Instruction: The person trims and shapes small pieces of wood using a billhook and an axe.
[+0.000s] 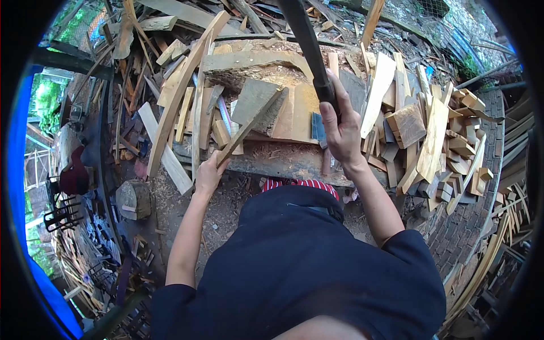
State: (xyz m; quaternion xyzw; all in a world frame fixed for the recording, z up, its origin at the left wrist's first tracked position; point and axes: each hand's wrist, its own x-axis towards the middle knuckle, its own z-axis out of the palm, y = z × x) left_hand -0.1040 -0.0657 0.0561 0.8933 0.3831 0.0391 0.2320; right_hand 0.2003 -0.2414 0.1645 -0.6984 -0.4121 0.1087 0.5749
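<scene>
My left hand (208, 174) is wrapped round the near end of a narrow wooden board (249, 126). The board slants up and away to the right, its far end at a grey-faced wood block (254, 99). In my raised right hand (343, 126) is the handle of a long dark machete (306, 45), pointing up and forward past the top of the view. Its blade is seen nearly edge-on and is clear of the board. Beneath it lies a broad pale wood block (297, 116), with a small blue piece (318, 126) at its right.
Loose offcuts (433, 133) are heaped on the right, with long curved strips (187, 85) leaning on the left. A cut log (134, 199) stands on the ground at left. A worn plank (272, 161) with wood chips runs in front of my body.
</scene>
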